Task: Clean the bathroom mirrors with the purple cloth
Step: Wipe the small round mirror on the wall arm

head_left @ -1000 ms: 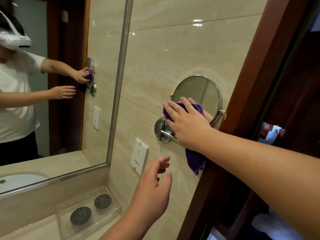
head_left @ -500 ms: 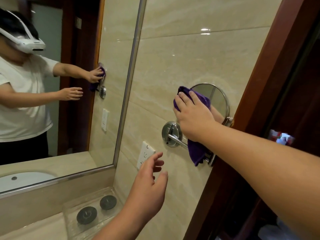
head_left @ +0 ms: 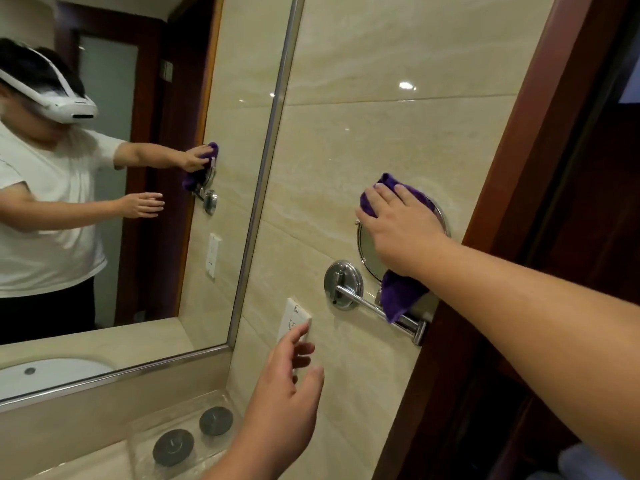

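Observation:
A small round chrome-rimmed mirror (head_left: 367, 249) hangs on a swing arm (head_left: 377, 308) fixed to the beige tile wall. My right hand (head_left: 401, 226) lies flat with straight fingers on the purple cloth (head_left: 398, 296), pressing it against the upper part of that mirror; the cloth's tail hangs below my wrist over the arm. Most of the round glass is hidden behind hand and cloth. My left hand (head_left: 287, 400) hovers lower down with relaxed fingers, holding nothing, in front of a white wall socket (head_left: 292, 318). A large wall mirror (head_left: 138, 168) fills the left.
A clear tray (head_left: 138, 448) holding two dark round discs sits on the counter corner under my left hand. A dark wooden door frame (head_left: 519, 168) runs along the right of the round mirror. The big mirror reflects a sink basin (head_left: 52, 372) and me.
My right hand has slid the cloth upward from the lower part of the round mirror to its top. The view has shifted down and left. My left hand stays hovering.

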`<act>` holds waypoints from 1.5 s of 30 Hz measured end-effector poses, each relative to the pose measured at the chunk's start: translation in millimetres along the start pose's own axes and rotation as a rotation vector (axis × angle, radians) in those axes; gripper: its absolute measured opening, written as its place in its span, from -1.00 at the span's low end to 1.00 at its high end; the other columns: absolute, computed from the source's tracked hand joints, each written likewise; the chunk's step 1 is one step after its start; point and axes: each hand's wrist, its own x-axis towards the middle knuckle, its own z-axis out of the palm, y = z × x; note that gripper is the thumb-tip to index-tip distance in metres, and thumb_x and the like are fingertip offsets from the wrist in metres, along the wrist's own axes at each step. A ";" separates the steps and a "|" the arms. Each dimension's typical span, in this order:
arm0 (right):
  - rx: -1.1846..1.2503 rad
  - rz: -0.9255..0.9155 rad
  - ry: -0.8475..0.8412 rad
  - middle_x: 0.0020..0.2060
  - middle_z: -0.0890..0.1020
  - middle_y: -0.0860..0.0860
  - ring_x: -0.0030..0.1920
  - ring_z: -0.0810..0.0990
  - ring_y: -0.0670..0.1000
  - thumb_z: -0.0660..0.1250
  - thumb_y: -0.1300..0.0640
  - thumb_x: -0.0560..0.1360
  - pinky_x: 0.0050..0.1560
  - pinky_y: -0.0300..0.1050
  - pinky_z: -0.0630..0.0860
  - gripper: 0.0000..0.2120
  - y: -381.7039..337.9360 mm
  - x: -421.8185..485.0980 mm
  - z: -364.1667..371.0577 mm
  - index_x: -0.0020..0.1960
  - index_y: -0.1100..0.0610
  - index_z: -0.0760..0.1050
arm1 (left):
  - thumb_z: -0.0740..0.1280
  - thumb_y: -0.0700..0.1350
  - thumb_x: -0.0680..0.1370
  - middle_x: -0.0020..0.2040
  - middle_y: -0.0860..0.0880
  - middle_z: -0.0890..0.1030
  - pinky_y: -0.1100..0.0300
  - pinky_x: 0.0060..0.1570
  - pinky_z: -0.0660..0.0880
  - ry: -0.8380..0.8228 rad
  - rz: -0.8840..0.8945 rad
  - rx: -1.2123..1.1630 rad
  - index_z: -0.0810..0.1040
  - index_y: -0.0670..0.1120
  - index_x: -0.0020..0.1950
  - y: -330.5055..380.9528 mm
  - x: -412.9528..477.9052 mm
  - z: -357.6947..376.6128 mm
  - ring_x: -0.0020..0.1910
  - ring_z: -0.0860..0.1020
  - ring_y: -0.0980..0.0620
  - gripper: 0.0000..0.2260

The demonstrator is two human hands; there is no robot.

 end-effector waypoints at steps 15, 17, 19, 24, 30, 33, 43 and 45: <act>0.026 0.122 0.025 0.56 -0.30 0.32 0.58 -0.25 0.31 -0.06 0.04 0.60 0.52 0.26 -0.29 -0.34 -53.3 -84.1 48.8 0.63 0.15 -0.20 | 0.28 -0.06 0.63 0.15 0.27 0.48 0.12 0.22 0.48 0.015 -0.018 -0.020 0.26 0.29 0.45 2.0 -20.5 3.0 0.15 0.48 0.29 -0.54; 0.033 0.068 0.014 0.56 -0.31 0.29 0.57 -0.30 0.30 -0.05 0.07 0.60 0.50 0.24 -0.36 -0.35 -60.9 -78.4 54.8 0.62 0.13 -0.22 | 0.28 -0.06 0.62 0.14 0.28 0.48 0.11 0.20 0.50 0.029 -0.025 -0.019 0.27 0.30 0.44 2.3 -21.2 -0.9 0.14 0.48 0.29 -0.55; 0.034 0.023 0.008 0.57 -0.31 0.26 0.57 -0.32 0.28 -0.05 0.08 0.61 0.50 0.24 -0.36 -0.36 -65.8 -64.8 56.4 0.63 0.12 -0.21 | 0.28 -0.05 0.62 0.14 0.28 0.47 0.05 0.22 0.51 0.044 -0.037 -0.012 0.26 0.29 0.45 1.4 -21.1 -4.7 0.14 0.48 0.28 -0.54; 0.068 -0.006 -0.021 0.61 -0.22 0.20 0.60 -0.23 0.22 -0.02 0.02 0.64 0.54 0.19 -0.28 -0.38 -67.8 -27.0 43.4 0.64 0.08 -0.14 | 0.28 -0.05 0.63 0.15 0.27 0.48 0.00 0.23 0.52 0.065 -0.072 0.002 0.23 0.23 0.51 -4.9 -22.6 -9.2 0.15 0.49 0.24 -0.51; 0.048 0.184 0.060 0.60 -0.21 0.22 0.60 -0.17 0.22 -0.02 0.04 0.62 0.57 0.17 -0.19 -0.38 -24.5 -20.8 16.9 0.64 0.05 -0.11 | 0.29 -0.06 0.62 0.13 0.27 0.49 0.07 0.19 0.51 0.070 -0.070 0.012 0.26 0.24 0.50 -8.4 -27.1 -7.7 0.13 0.50 0.23 -0.52; 0.036 0.233 0.079 0.60 -0.19 0.25 0.60 -0.13 0.25 0.00 0.07 0.61 0.55 0.18 -0.16 -0.37 -12.0 -41.5 15.5 0.64 0.09 -0.09 | 0.29 -0.06 0.62 0.13 0.29 0.49 0.04 0.25 0.49 0.054 -0.045 0.009 0.24 0.26 0.50 -3.9 -26.1 -0.4 0.13 0.49 0.28 -0.50; 0.042 -0.133 -0.059 0.63 -0.12 0.12 0.61 -0.15 0.18 -0.01 0.03 0.66 0.56 0.19 -0.24 -0.42 -38.3 -68.4 33.2 0.64 -0.01 -0.06 | 0.27 -0.04 0.63 0.15 0.29 0.48 0.16 0.22 0.47 0.037 0.038 -0.014 0.23 0.28 0.49 4.4 -23.1 5.2 0.14 0.45 0.36 -0.52; 0.051 -0.166 -0.075 0.63 -0.09 0.09 0.61 -0.13 0.16 0.03 0.03 0.65 0.55 0.19 -0.24 -0.42 -39.7 -54.8 30.8 0.64 -0.04 -0.03 | 0.27 -0.04 0.63 0.15 0.28 0.48 0.13 0.23 0.49 0.049 0.039 -0.010 0.23 0.28 0.49 0.5 -22.4 -0.4 0.14 0.46 0.34 -0.51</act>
